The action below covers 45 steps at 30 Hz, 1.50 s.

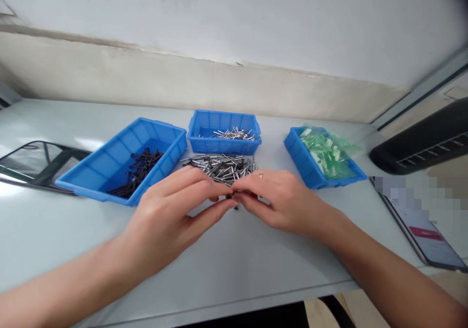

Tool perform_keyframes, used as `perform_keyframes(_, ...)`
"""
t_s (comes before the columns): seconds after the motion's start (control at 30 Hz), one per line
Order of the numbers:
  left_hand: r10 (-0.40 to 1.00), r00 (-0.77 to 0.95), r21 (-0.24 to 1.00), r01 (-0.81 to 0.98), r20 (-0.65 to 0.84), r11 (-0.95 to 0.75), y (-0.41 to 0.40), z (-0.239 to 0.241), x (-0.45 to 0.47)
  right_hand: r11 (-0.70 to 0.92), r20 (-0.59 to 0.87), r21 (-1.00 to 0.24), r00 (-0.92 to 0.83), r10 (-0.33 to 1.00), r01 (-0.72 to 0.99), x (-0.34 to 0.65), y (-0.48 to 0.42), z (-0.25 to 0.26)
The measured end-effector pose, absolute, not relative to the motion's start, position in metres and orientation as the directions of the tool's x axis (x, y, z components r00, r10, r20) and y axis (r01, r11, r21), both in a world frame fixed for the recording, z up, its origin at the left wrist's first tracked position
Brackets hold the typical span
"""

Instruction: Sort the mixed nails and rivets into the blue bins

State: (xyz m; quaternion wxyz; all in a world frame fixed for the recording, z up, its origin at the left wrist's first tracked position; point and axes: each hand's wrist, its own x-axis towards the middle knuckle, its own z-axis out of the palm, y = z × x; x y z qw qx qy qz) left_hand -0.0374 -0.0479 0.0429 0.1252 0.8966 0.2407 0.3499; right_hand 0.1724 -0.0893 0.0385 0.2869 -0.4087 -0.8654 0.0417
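Observation:
My left hand and my right hand meet fingertip to fingertip just in front of a loose pile of rivets. Both hands are closed in a pinch. Between the fingertips shows a small dark rivet, mostly hidden by the fingers. The pile is mainly silver, with a few dark pieces in it. Left of it, a blue bin holds black rivets. Behind the pile, another blue bin contains silver rivets.
On the right stands a blue bin filled with green plastic packets. A phone lies near the right edge, below a black bottle. A black-framed clear object is at the left. The wall closes off the back.

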Motion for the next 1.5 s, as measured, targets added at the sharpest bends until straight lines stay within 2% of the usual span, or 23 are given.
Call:
perform_keyframes(0.17, 0.471, 0.671, 0.372, 0.300, 0.572, -0.878, -0.0496, 0.0405, -0.0383, 0.659, 0.411, -0.340, -0.525, 0.746, 0.671, 0.1693, -0.0899, 0.0373)
perform_keyframes(0.57, 0.596, 0.585, 0.444, 0.399, 0.550, -0.802, -0.0481, 0.0445, -0.0340, 0.640, 0.586, -0.336, -0.378, 0.717, 0.692, 0.1763, -0.0926, 0.0434)
perform_keyframes(0.97, 0.519, 0.721, 0.432, 0.329, 0.459, -0.840, -0.0429, 0.0393, -0.0343, 0.722, 0.653, -0.276, -0.428, 0.625, 0.634, 0.1697, -0.0939, 0.0402)
perform_keyframes(1.1, 0.581, 0.635, 0.478, 0.353, 0.508, -0.804, -0.0453, 0.0443, -0.0338, 0.684, 0.635, -0.304, -0.394, 0.665, 0.663, 0.1727, -0.0951, 0.0438)
perform_keyframes(1.23, 0.600, 0.555, 0.473, 0.372, 0.576, -0.799, -0.0495, 0.0477, -0.0349, 0.652, 0.625, -0.309, -0.369, 0.688, 0.693, 0.1754, -0.0943, 0.0448)
perform_keyframes(1.5, 0.513, 0.611, 0.399, 0.326, 0.602, -0.857, -0.0493, 0.0445, -0.0347, 0.619, 0.412, -0.343, -0.480, 0.775, 0.706, 0.1726, -0.0914, 0.0409)
